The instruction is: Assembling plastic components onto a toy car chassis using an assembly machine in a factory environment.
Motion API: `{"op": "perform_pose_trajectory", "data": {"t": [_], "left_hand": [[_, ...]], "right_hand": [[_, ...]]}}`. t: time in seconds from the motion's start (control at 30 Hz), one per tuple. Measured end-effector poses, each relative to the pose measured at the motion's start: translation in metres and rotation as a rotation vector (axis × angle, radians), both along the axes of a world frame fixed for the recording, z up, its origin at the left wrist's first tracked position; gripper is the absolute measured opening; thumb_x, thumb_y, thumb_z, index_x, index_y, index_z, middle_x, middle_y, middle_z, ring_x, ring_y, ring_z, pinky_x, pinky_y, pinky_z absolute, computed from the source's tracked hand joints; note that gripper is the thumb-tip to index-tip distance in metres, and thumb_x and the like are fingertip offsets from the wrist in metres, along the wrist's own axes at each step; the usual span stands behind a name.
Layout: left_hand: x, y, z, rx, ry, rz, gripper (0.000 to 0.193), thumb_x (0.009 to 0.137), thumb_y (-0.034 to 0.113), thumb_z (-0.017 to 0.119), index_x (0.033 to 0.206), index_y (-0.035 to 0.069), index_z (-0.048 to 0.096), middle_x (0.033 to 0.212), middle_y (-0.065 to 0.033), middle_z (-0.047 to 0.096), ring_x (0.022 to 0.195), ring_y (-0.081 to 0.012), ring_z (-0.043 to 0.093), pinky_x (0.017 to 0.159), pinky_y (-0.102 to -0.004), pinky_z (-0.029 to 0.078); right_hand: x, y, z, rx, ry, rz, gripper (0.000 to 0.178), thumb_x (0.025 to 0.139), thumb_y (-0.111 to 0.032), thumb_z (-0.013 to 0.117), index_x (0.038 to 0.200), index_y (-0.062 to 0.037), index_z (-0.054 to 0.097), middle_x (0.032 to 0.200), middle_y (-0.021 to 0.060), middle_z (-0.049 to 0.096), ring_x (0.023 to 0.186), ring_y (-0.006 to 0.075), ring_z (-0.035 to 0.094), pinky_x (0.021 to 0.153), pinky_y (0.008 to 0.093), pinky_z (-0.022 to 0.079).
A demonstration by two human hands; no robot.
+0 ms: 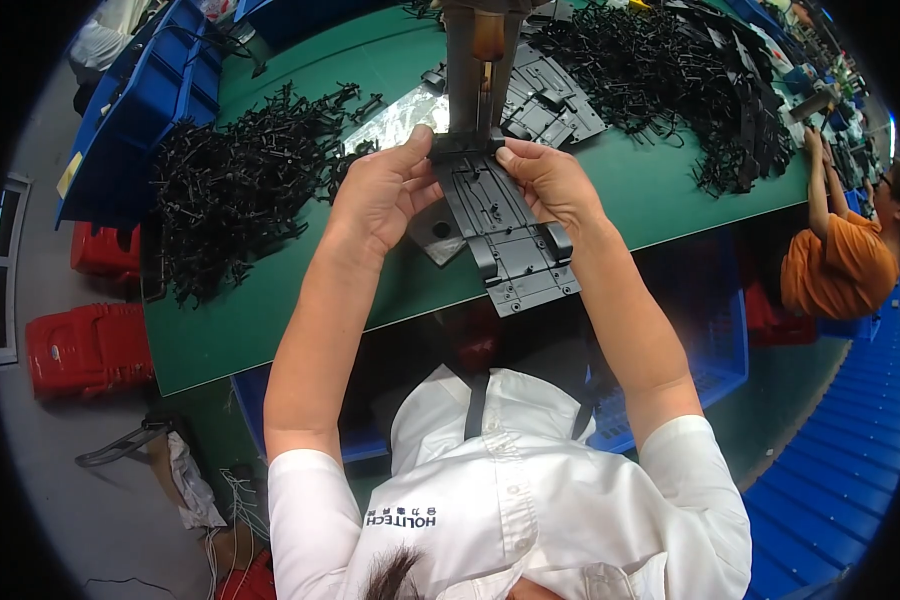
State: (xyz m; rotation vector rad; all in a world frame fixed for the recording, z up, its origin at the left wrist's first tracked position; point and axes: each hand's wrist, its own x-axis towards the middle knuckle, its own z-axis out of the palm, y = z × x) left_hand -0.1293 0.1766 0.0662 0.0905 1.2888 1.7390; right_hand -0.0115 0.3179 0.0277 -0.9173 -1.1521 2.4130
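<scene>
A black molded plastic panel (497, 218) with ribs, small posts and raised side tabs lies between my hands, its near end reaching past the table edge. My left hand (388, 187) pinches its far left corner, thumb on top. At the far right corner, my right hand (553, 182) grips it the same way. The panel's far end sits under a bench-mounted machine (481, 70) with a vertical shaft; the machine's tip hides the exact contact. Beside my left fingers a grey metal plate with a dark round spot (438, 236) rests on the table.
Heaps of small black plastic parts (235, 185) cover the left of the green table (660, 205). More dark parts (640, 65) and stacked panels (550, 100) lie beyond the machine. Blue bins (150, 110) stand at left, red stools (90, 350) below. A co-worker in orange (840, 265) works at right.
</scene>
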Motion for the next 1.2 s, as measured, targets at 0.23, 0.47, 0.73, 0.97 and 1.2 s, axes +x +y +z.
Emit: {"op": "perform_pose_trajectory", "data": {"t": [0.23,0.47,0.73,0.97,1.2], "left_hand": [[-0.001,-0.001,-0.001,0.01,-0.005,0.002,0.019,0.08,0.025,0.069,0.084,0.009,0.06,0.068,0.0027,0.055,0.061,-0.0081,0.054,0.056,-0.0228,0.048],[-0.001,0.0,-0.001,0.015,-0.003,0.0,0.018,0.08,0.025,0.068,0.083,0.009,0.061,0.067,0.0033,0.055,0.06,-0.0074,0.054,0.056,-0.022,0.048],[-0.001,-0.003,-0.003,0.016,-0.005,0.001,0.017,0.081,0.026,0.067,0.082,0.01,0.061,0.068,0.0033,0.056,0.061,-0.0073,0.054,0.056,-0.022,0.048],[-0.002,-0.005,-0.011,-0.017,-0.023,-0.015,0.017,0.081,0.026,0.067,0.082,0.01,0.06,0.069,0.0035,0.056,0.063,-0.0076,0.054,0.059,-0.0229,0.049],[0.007,-0.015,-0.01,-0.023,-0.042,-0.036,0.018,0.081,0.027,0.067,0.083,0.01,0.059,0.072,0.0036,0.056,0.065,-0.0075,0.054,0.061,-0.0232,0.049]], "right_hand": [[-0.001,0.0,0.001,0.025,-0.034,-0.008,0.029,0.082,0.001,0.06,0.109,0.0077,0.052,0.092,0.0121,0.061,0.079,0.0155,0.062,0.07,0.0249,0.054],[-0.001,0.008,-0.013,-0.051,0.06,0.042,0.028,0.082,0.001,0.06,0.108,0.0076,0.053,0.09,0.0121,0.061,0.076,0.0155,0.062,0.067,0.0248,0.054],[-0.002,0.004,-0.011,-0.027,0.016,0.025,0.028,0.082,0.001,0.06,0.108,0.0074,0.053,0.09,0.0117,0.061,0.077,0.0152,0.062,0.069,0.0246,0.054],[0.003,0.001,-0.015,-0.039,0.019,0.046,0.03,0.082,0.0,0.06,0.11,0.0067,0.051,0.092,0.0107,0.06,0.079,0.0142,0.061,0.07,0.0236,0.053],[0.013,-0.01,-0.016,-0.001,-0.007,0.021,0.029,0.083,-0.002,0.06,0.11,0.0058,0.053,0.09,0.0072,0.061,0.078,0.011,0.059,0.068,0.0229,0.049]]}}
